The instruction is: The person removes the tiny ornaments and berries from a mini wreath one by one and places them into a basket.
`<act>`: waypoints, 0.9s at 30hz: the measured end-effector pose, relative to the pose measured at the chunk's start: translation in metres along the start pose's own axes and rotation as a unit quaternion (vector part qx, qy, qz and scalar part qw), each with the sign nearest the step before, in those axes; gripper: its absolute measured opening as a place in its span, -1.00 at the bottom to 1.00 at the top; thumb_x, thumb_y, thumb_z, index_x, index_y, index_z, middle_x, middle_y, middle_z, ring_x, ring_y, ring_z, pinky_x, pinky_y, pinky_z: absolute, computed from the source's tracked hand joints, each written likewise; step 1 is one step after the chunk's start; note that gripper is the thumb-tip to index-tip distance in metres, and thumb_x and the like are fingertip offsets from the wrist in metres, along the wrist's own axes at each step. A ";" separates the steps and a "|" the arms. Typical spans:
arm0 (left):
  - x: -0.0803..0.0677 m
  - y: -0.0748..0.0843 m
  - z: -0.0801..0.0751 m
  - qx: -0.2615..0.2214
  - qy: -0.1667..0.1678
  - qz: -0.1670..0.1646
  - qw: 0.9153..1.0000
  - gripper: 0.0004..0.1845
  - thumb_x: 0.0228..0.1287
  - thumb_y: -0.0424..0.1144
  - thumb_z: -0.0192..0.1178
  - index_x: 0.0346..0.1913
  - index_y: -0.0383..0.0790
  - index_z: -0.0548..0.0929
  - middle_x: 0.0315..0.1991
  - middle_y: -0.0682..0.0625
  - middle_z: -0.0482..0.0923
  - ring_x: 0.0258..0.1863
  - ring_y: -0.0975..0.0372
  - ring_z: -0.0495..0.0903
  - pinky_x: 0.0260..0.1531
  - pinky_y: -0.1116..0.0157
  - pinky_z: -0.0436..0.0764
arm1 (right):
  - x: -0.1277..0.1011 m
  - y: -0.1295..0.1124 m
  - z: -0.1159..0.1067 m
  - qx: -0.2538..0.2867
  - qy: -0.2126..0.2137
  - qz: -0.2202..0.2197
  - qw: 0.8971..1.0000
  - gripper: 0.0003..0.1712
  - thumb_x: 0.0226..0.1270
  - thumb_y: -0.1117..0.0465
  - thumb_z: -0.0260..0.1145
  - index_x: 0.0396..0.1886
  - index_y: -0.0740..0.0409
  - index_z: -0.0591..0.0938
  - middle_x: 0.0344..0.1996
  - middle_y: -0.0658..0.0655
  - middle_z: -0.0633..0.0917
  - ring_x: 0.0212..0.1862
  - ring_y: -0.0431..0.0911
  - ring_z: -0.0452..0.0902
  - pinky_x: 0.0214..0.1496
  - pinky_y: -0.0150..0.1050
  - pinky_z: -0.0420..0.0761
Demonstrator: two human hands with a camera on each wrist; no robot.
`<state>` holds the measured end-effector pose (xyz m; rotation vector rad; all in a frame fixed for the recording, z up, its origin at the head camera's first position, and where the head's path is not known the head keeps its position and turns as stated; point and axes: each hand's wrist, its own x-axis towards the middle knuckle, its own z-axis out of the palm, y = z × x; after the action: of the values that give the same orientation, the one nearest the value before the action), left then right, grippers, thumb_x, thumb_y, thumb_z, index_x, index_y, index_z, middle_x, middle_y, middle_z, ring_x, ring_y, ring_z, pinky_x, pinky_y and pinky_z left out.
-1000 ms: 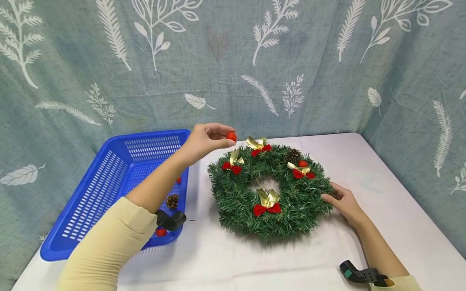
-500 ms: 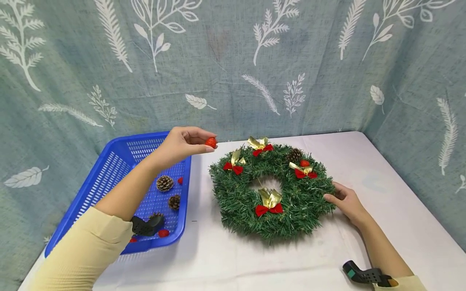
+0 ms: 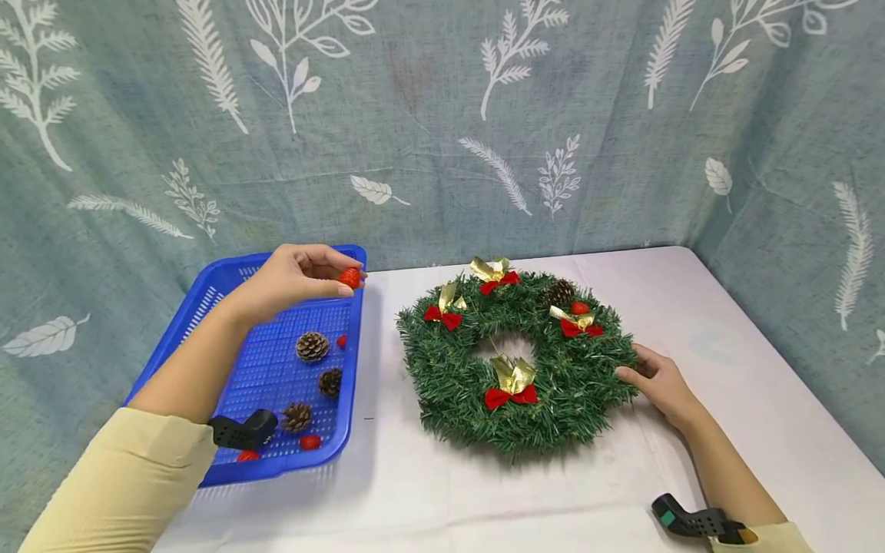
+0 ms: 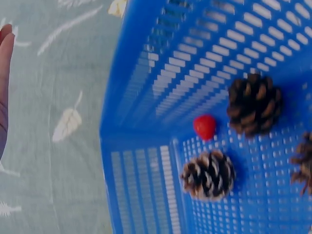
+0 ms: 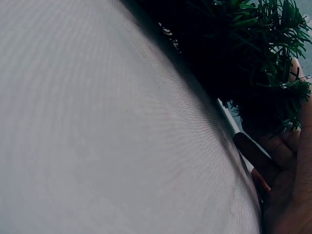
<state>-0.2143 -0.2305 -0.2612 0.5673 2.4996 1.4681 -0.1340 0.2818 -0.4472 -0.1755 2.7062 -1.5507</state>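
Between thumb and fingertips, my left hand (image 3: 286, 278) pinches a small, bumpy red berry ornament (image 3: 349, 278) above the right back part of the blue plastic basket (image 3: 349, 407). A round green Christmas wreath (image 3: 449, 392) lies flat on the white table. My right hand (image 3: 660, 390) grips its right edge, thumb on top and the other fingers underneath, as the right wrist view also shows. Red bows with gold ribbon (image 3: 512, 395) decorate the wreath, along with a pine cone (image 3: 558, 293) and another red berry (image 3: 579, 308) at its upper right.
Inside the basket lie several pine cones (image 4: 208, 175) and red berries (image 4: 204, 127). A green patterned curtain (image 3: 429, 138) hangs along the back and sides of the white-covered table (image 3: 429, 507). Black cameras (image 3: 245, 430) are strapped to both wrists.
My left hand has moved left with the red berry ornament, from beside the wreath's upper left to over the basket, uncovering the pine cones. The right hand stays on the wreath.
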 end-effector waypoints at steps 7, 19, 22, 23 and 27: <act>-0.005 -0.019 -0.021 -0.004 0.000 -0.002 1.000 -0.70 0.15 -0.35 0.33 -0.03 -0.21 0.68 -0.22 0.14 0.70 -0.19 0.27 0.66 -0.16 0.39 0.64 | -0.003 0.001 -0.002 -0.007 0.008 0.001 1.000 -0.24 0.39 0.22 0.18 0.36 0.58 0.08 0.24 0.61 0.27 -0.03 -0.45 0.38 -0.16 -0.62 0.40; -0.012 -0.058 -0.041 -0.005 0.011 -0.028 1.000 -0.56 0.17 -0.31 0.32 0.13 -0.24 0.58 -0.14 0.25 0.64 -0.13 0.37 0.61 -0.12 0.48 0.60 | 0.000 0.002 0.002 -0.004 0.013 -0.001 1.000 -0.25 0.38 0.24 0.19 0.36 0.58 0.09 0.06 0.51 0.46 -0.23 -0.53 0.29 -0.25 -0.54 0.41; -0.011 -0.071 -0.040 -0.019 0.000 -0.029 0.999 -0.54 0.16 -0.33 0.32 0.15 -0.30 0.55 -0.13 0.23 0.65 -0.13 0.36 0.62 -0.11 0.46 0.61 | 0.000 0.002 0.002 -0.002 0.016 -0.002 1.000 -0.25 0.38 0.24 0.19 0.35 0.59 0.09 0.06 0.53 0.45 -0.23 -0.54 0.30 -0.25 -0.54 0.42; -0.011 -0.074 -0.039 -0.022 0.000 -0.034 0.999 -0.52 0.16 -0.32 0.32 0.16 -0.31 0.54 -0.13 0.21 0.66 -0.13 0.36 0.63 -0.10 0.46 0.60 | 0.000 0.001 0.002 0.001 0.017 -0.004 1.000 -0.26 0.38 0.25 0.19 0.35 0.59 0.09 0.00 0.51 0.47 -0.25 -0.49 0.31 -0.28 -0.51 0.42; -0.008 -0.086 -0.034 -0.017 0.007 -0.059 0.998 -0.47 0.15 -0.28 0.34 0.18 -0.39 0.50 -0.12 0.19 0.66 -0.13 0.39 0.64 -0.07 0.49 0.57 | 0.000 0.001 0.002 0.009 0.011 -0.003 1.000 -0.25 0.38 0.24 0.18 0.35 0.60 0.08 0.12 0.59 0.39 -0.20 -0.58 0.29 -0.23 -0.58 0.42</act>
<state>-0.2382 -0.2982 -0.3193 0.3982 2.4668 1.4725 -0.1335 0.2802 -0.4488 -0.1656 2.7099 -1.5874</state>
